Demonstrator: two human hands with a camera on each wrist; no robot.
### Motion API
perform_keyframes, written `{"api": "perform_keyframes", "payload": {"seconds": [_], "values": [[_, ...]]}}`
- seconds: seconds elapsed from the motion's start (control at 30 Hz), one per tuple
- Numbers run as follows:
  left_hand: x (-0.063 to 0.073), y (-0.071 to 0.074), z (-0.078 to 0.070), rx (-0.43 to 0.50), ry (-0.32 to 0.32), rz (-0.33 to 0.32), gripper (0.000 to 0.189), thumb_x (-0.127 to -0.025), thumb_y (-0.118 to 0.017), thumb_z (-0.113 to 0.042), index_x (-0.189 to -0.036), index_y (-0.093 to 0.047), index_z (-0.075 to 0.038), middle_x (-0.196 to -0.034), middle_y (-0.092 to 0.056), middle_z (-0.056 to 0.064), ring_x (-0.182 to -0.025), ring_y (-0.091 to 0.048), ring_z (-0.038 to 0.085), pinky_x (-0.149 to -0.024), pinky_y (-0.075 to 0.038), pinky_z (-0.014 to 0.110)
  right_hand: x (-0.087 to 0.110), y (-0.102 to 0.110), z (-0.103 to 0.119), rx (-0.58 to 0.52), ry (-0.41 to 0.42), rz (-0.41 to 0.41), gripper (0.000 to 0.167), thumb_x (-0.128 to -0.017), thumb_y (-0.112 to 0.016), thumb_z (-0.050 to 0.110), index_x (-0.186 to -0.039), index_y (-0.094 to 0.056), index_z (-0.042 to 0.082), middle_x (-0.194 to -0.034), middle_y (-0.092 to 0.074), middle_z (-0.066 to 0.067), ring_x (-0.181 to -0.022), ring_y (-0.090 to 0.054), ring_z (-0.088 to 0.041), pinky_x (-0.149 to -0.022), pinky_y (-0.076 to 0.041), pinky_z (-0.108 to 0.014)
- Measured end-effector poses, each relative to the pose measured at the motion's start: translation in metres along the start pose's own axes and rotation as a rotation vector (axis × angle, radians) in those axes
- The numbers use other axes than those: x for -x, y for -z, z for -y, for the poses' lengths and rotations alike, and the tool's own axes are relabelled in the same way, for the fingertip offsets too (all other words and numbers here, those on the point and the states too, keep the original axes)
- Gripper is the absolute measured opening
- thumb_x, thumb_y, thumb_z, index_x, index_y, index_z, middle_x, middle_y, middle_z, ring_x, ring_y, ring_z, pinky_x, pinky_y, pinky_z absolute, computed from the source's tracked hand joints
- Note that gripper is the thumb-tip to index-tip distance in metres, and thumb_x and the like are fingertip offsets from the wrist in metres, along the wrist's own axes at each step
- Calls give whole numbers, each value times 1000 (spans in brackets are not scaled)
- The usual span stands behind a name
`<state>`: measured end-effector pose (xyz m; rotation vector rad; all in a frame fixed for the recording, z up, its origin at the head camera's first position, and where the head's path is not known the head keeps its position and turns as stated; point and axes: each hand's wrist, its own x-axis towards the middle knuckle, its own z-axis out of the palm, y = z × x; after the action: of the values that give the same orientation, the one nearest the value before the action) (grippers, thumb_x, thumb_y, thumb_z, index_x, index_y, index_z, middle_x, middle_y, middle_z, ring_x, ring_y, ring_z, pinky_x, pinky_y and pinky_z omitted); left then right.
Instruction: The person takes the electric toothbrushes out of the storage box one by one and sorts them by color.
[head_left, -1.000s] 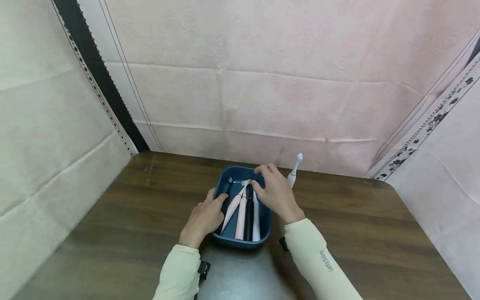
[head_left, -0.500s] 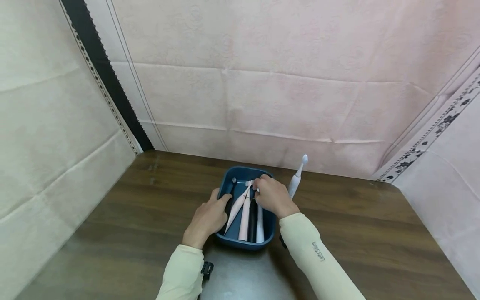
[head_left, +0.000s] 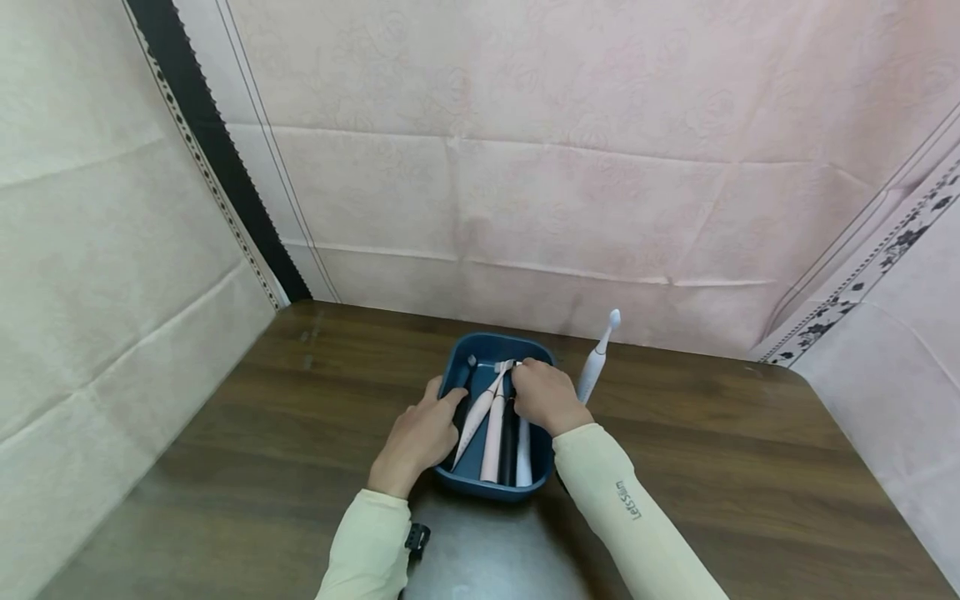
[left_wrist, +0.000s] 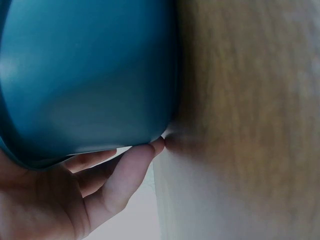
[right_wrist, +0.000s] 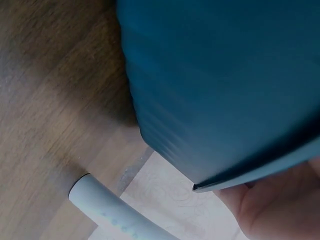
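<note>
A blue bin on the table holds several electric toothbrushes. My left hand grips its left side, thumb over the rim; the left wrist view shows fingers along its outer wall. My right hand reaches inside from the right, fingers curled at the upper end of a white electric toothbrush; its head and my fingertips are hidden. Left of it lie a black toothbrush and two pale pink ones, one straight, one slanted. A dark toothbrush lies along the left wall.
Another white electric toothbrush stands upright on the table just right of the bin, beyond my right hand. The wooden table ends at a pale fabric backdrop, with fabric at both sides too.
My right hand has lowered into the bin and its spread thumb and fingers have closed at the toothbrush heads. The left hand keeps its hold; the view has shifted slightly.
</note>
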<state>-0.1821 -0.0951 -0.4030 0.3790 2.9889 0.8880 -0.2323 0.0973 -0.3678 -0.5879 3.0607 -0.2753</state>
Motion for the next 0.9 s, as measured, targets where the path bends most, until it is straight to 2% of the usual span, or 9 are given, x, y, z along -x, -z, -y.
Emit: {"api": "perform_keyframes", "payload": {"seconds": [0.3, 0.47, 0.63, 0.77, 0.9], "values": [[-1, -1, 0, -8, 6, 5, 48, -97, -56, -2, -145, -56, -7, -155, -36, 23, -95, -63, 37, -89, -53, 58, -7, -10, 0, 61, -25, 25, 3, -88, -74, 4, -89, -72, 3, -91, -66, -11, -69, -56, -19, -62, -54, -37], [0, -1, -1, -7, 12, 6, 48, -97, -56, -2, -145, -56, -8, -155, -36, 23, -97, -64, 38, -90, -53, 58, -8, -13, 1, 79, -27, 23, 5, -89, -75, 5, -92, -72, 2, -94, -68, -14, -70, -58, -20, -64, -56, -38], [0, 1, -1, -11, 2, 2, 48, -97, -56, -1, -144, -56, -8, -155, -37, 23, -95, -64, 36, -87, -53, 57, -10, -15, 1, 83, -35, 29, 4, -91, -73, 6, -89, -71, 4, -82, -66, -10, -65, -58, -19, -60, -54, -36], [0, 2, -1, -13, -12, 5, 48, -97, -56, -1, -144, -57, -8, -154, -37, 23, -91, -63, 34, -84, -54, 55, -10, -17, 1, 81, -39, 60, 10, -94, -69, 6, -85, -70, 7, -70, -60, -5, -59, -54, -18, -54, -50, -32], [0, 2, 1, -14, -13, 9, 48, -97, -56, -1, -144, -57, -9, -154, -37, 23, -96, -62, 35, -87, -53, 57, -8, -19, 2, 109, -31, 73, 14, -96, -67, 8, -82, -69, 8, -66, -55, -3, -56, -53, -17, -50, -46, -30]]}}
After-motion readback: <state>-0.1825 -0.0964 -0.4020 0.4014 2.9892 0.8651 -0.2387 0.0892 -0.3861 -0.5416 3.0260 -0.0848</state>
